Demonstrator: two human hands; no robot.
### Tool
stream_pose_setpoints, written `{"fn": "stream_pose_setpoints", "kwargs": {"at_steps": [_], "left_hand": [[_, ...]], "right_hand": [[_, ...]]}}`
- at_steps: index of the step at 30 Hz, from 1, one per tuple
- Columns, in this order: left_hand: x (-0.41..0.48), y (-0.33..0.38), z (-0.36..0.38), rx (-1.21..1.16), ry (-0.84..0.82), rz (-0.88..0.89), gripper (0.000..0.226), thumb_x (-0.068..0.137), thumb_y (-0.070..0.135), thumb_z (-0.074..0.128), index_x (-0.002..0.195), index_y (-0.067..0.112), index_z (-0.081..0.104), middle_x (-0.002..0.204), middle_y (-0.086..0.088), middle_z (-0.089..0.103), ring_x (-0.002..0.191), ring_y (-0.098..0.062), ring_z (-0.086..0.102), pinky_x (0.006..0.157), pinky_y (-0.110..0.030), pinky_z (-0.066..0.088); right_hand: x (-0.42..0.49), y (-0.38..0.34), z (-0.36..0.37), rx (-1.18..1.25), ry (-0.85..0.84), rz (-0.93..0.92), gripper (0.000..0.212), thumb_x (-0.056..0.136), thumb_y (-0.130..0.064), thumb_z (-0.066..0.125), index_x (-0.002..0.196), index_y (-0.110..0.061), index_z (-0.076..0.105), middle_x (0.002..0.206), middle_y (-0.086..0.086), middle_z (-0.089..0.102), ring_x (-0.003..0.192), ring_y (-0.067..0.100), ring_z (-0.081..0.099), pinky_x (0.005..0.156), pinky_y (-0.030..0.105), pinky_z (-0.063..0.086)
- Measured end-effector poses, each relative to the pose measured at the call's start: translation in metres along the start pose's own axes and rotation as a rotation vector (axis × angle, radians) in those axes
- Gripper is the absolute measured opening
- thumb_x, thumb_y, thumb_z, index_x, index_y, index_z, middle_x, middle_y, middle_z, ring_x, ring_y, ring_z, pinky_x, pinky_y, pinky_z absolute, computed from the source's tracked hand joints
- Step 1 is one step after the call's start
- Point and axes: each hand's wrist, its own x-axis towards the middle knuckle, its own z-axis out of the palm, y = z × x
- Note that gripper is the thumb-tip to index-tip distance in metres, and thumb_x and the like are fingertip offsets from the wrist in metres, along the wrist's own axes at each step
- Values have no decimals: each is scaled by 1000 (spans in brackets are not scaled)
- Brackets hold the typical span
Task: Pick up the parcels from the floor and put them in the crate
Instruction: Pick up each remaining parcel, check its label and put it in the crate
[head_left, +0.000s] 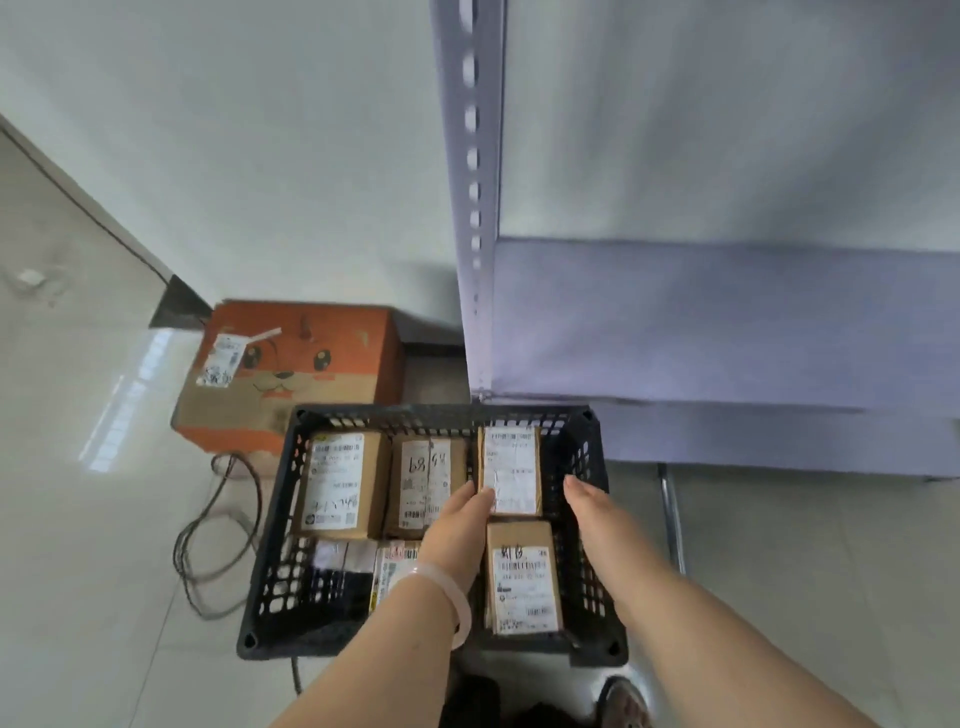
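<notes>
A black plastic crate (592, 467) stands on the floor and holds several brown parcels with white labels. My left hand (457, 525) reaches into it, fingertips touching the left edge of the parcel (511, 470) at the crate's back right. My right hand (592, 506) hovers flat just right of that parcel, fingers together, apart from it. Another parcel (524, 577) lies nearer me between my forearms. Two more parcels (337, 483) (423, 483) lie at the back left. My left wrist hides part of a labelled packet (392, 569).
An orange cardboard box with a cartoon face (291, 369) sits behind the crate on the left. Dark cables (208, 545) loop on the floor left of the crate. A grey metal shelf post (472, 208) and shelf boards rise at the right. My shoe (623, 701) shows below.
</notes>
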Motion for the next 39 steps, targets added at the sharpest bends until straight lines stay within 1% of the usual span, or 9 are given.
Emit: {"fn": "stream_pose_setpoints", "kwargs": {"at_steps": [3, 5, 8, 14, 20, 23, 30, 34, 39], "left_hand": [[-44, 57, 6, -5, -89, 160, 46, 88, 44, 53, 132, 32, 47, 147, -1, 42, 136, -27, 39, 114, -51, 29], [-79, 96, 19, 24, -122, 241, 47, 93, 36, 51, 139, 32, 40, 147, 2, 41, 136, -27, 39, 114, -50, 29], [-132, 146, 49, 20, -185, 337, 44, 97, 34, 48, 140, 30, 41, 146, 1, 43, 132, -26, 44, 113, -47, 31], [-221, 187, 132, 109, -387, 489, 41, 99, 34, 43, 139, 25, 44, 144, -1, 46, 131, -25, 44, 111, -46, 33], [-304, 164, 227, 246, -496, 551, 42, 99, 37, 44, 138, 23, 46, 144, -1, 47, 132, -25, 45, 110, -43, 34], [-343, 141, 293, 297, -562, 556, 44, 99, 35, 45, 139, 20, 46, 145, -3, 46, 134, -25, 43, 111, -42, 32], [-430, 52, 455, 409, -695, 522, 42, 96, 40, 49, 133, 21, 51, 139, -2, 51, 124, -25, 50, 107, -45, 37], [-467, 7, 526, 487, -771, 489, 21, 97, 37, 48, 109, 22, 57, 116, 0, 59, 100, -18, 55, 87, -33, 44], [-467, -25, 596, 590, -796, 479, 32, 94, 44, 50, 120, 26, 54, 119, 4, 56, 104, -16, 54, 102, -40, 38]], "right_hand": [[-58, -54, -21, 74, 29, -127, 28, 99, -49, 35, 95, -35, 58, 99, -10, 60, 96, 11, 55, 99, 39, 40], [-94, -80, -40, 96, 81, -196, 31, 97, -51, 37, 107, -32, 59, 117, -3, 61, 106, 15, 56, 104, 43, 40], [-140, -113, -76, 93, 159, -306, 48, 99, -49, 34, 141, -29, 42, 147, -3, 43, 133, 20, 43, 112, 45, 34], [-210, -114, -172, 300, 364, -427, 43, 98, -39, 43, 138, -25, 46, 146, 0, 45, 133, 21, 43, 112, 47, 33], [-279, -38, -281, 465, 562, -394, 48, 97, -46, 43, 140, -25, 44, 139, 3, 51, 124, 23, 50, 108, 47, 39], [-324, 13, -346, 468, 663, -439, 46, 100, -38, 41, 143, -23, 41, 146, 1, 44, 133, 22, 43, 112, 44, 35], [-419, 161, -481, 714, 1000, -400, 48, 96, -44, 44, 136, -18, 50, 144, 2, 49, 130, 22, 47, 112, 43, 35], [-467, 241, -530, 911, 1102, -274, 49, 92, -48, 50, 134, -23, 52, 134, 0, 55, 114, 23, 54, 107, 47, 40], [-487, 308, -566, 1051, 1167, -223, 47, 94, -43, 51, 135, -21, 49, 137, 4, 53, 120, 23, 52, 106, 45, 40]]}}
